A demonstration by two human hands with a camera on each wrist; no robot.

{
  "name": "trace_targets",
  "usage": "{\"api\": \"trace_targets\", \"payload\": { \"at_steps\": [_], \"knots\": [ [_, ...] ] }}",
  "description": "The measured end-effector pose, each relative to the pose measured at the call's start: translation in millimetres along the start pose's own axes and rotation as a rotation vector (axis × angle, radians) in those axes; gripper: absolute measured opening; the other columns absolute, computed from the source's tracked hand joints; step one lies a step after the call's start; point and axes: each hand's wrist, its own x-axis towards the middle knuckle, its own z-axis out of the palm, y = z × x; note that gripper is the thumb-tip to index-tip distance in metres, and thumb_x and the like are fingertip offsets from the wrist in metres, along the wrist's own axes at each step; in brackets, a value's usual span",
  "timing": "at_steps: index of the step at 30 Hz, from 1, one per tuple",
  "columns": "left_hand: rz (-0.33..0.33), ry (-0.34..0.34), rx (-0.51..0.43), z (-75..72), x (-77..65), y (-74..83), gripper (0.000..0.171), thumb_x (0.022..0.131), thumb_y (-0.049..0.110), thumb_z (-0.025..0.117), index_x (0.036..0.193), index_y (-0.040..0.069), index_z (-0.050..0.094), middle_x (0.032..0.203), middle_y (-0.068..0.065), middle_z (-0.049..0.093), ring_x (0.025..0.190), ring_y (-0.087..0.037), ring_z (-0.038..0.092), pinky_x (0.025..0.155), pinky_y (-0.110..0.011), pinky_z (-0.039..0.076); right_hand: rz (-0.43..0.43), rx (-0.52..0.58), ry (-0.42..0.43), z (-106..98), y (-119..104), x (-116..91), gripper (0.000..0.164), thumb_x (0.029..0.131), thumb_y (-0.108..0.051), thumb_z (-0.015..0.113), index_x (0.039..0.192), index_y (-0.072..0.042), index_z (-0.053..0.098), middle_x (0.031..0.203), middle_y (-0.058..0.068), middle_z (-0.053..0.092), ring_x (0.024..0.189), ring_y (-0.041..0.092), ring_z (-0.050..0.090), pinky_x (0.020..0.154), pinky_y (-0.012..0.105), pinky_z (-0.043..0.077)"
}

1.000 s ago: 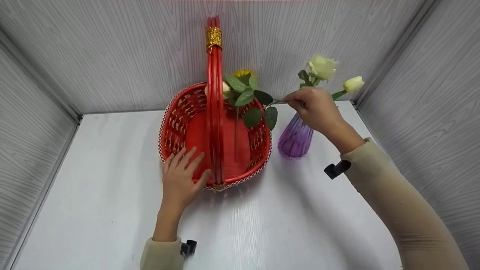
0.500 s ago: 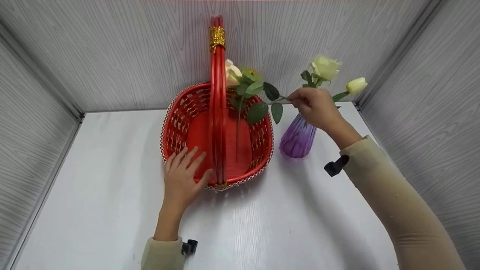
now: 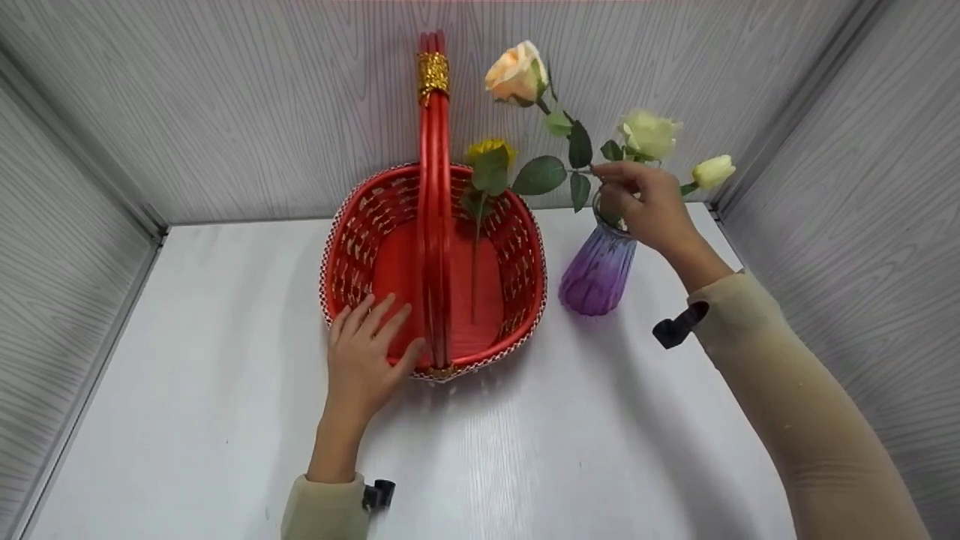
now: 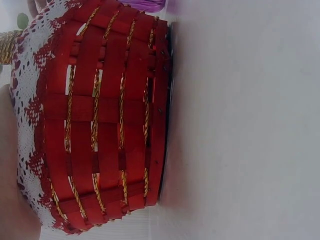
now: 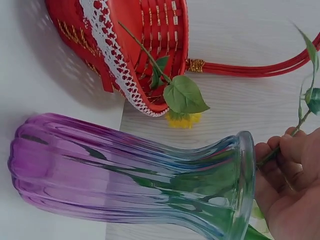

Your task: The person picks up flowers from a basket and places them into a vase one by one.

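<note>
My left hand rests with spread fingers over the near left rim of a red woven basket. Between the thumb and fingers of my right hand is the stem of a peach rose, its bloom leaning up and left. That hand is right at the mouth of a purple-to-blue glass vase. In the right wrist view the held stem is by the vase rim. A white rose and a pale yellow tulip rise behind the hand.
Inside the basket a yellow flower leans on the back right rim, its stem reaching down to the basket floor. A tall red handle with a gold wrap arches over the basket. Grey wood-grain panels enclose the white table.
My right hand has drawn the peach rose up and right, from over the basket to the vase mouth, and the bloom now points upward. The left hand stays on the rim.
</note>
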Motion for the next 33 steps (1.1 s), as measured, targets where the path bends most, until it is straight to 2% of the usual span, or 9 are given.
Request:
{"api": "trace_targets", "payload": {
  "at_steps": [3, 7, 12, 16, 22, 29, 33],
  "knots": [
    [0.001, 0.0, -0.001, -0.4, 0.0, 0.6, 0.055, 0.094, 0.055, 0.053, 0.134, 0.019, 0.065, 0.144, -0.008, 0.057, 0.138, -0.035, 0.045, 0.116, -0.06, 0.025, 0.051, 0.028, 0.001, -1.1, 3.7, -0.6, 0.026, 0.1, -0.01, 0.057, 0.122, -0.01, 0.07, 0.114, 0.011, 0.071, 0.093, 0.012, 0.063, 0.079, 0.02, 0.048],
    [-0.001, -0.001, -0.001, -1.5, 0.2, 2.0, 0.055, 0.094, 0.056, 0.053, 0.134, 0.02, 0.065, 0.144, -0.007, 0.057, 0.138, -0.034, 0.045, 0.117, -0.059, 0.024, 0.1, 0.038, -0.003, -1.7, 6.8, -3.1, 0.023, 0.1, -0.018, 0.058, 0.115, -0.008, 0.071, 0.108, 0.012, 0.071, 0.089, 0.012, 0.061, 0.076, 0.021, 0.047],
    [-0.007, 0.008, -0.007, -1.0, 0.8, 3.2, 0.054, 0.093, 0.055, 0.054, 0.133, 0.021, 0.066, 0.143, -0.008, 0.058, 0.138, -0.034, 0.046, 0.116, -0.059, 0.025, 0.062, -0.035, 0.04, 1.2, 10.2, -7.0, 0.026, 0.101, -0.029, 0.055, 0.105, -0.006, 0.068, 0.094, 0.007, 0.068, 0.084, 0.013, 0.06, 0.073, 0.023, 0.046],
    [-0.013, 0.001, -0.011, -1.6, 0.5, 4.5, 0.055, 0.093, 0.056, 0.054, 0.133, 0.021, 0.066, 0.143, -0.007, 0.059, 0.138, -0.033, 0.045, 0.116, -0.059, 0.025, 0.048, -0.066, 0.06, 3.4, 11.7, -9.3, 0.029, 0.102, -0.033, 0.056, 0.102, -0.007, 0.068, 0.091, 0.006, 0.067, 0.083, 0.013, 0.059, 0.069, 0.023, 0.045],
    [-0.007, 0.008, -0.014, -1.5, 0.5, 2.9, 0.055, 0.092, 0.055, 0.055, 0.133, 0.02, 0.066, 0.143, -0.007, 0.058, 0.137, -0.034, 0.046, 0.116, -0.059, 0.025, 0.053, -0.044, 0.059, 3.6, 11.1, -8.4, 0.022, 0.102, -0.023, 0.056, 0.112, -0.007, 0.068, 0.093, 0.007, 0.068, 0.079, 0.014, 0.062, 0.068, 0.021, 0.049],
    [-0.004, 0.007, -0.014, -0.9, 0.4, 1.6, 0.055, 0.093, 0.056, 0.054, 0.132, 0.018, 0.067, 0.143, -0.007, 0.058, 0.138, -0.034, 0.046, 0.116, -0.059, 0.024, 0.1, -0.084, 0.036, 1.2, 9.1, -7.6, 0.019, 0.1, -0.019, 0.058, 0.114, -0.007, 0.066, 0.1, 0.008, 0.069, 0.084, 0.017, 0.064, 0.066, 0.02, 0.05],
    [-0.004, 0.012, -0.023, -0.3, 0.7, 1.6, 0.055, 0.093, 0.055, 0.054, 0.131, 0.018, 0.067, 0.143, -0.008, 0.058, 0.138, -0.034, 0.045, 0.116, -0.059, 0.024, 0.088, -0.074, 0.024, -2.0, 10.5, -9.8, 0.02, 0.099, -0.017, 0.057, 0.117, -0.008, 0.062, 0.103, 0.006, 0.066, 0.085, 0.019, 0.063, 0.065, 0.021, 0.051]
  ]
}}
